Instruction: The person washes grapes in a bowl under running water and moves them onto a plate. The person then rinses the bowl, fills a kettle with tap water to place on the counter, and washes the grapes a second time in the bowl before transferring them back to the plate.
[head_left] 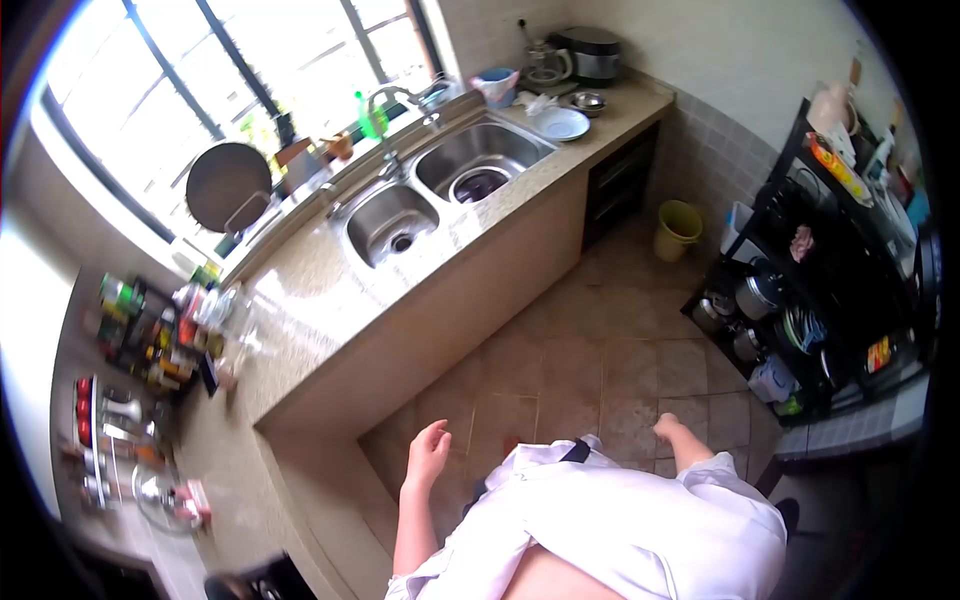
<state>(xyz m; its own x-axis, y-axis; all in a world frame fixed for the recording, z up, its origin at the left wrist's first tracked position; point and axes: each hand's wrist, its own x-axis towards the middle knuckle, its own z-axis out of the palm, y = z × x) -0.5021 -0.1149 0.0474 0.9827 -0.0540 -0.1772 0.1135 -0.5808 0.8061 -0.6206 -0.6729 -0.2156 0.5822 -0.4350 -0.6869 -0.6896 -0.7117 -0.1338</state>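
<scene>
My left hand [428, 453] hangs over the tiled floor near the corner of the counter, its fingers slightly bent and holding nothing. My right hand [667, 428] is out on the other side of my body, small in view, with its fingers curled in and no object showing in it. Neither hand touches anything. Ahead lies the stone counter [300, 345] with a double steel sink. A black pan or basin [478, 184] sits in the farther sink bowl, while the nearer sink bowl [380, 225] shows its drain.
A black shelf rack [745, 250] with pots and dishes stands at the right. Near it is a yellow bin [678, 228]. A blue-white plate [561, 123] and a rice cooker [588, 55] sit at the counter's far end. Spice bottles [165, 360] crowd the left side.
</scene>
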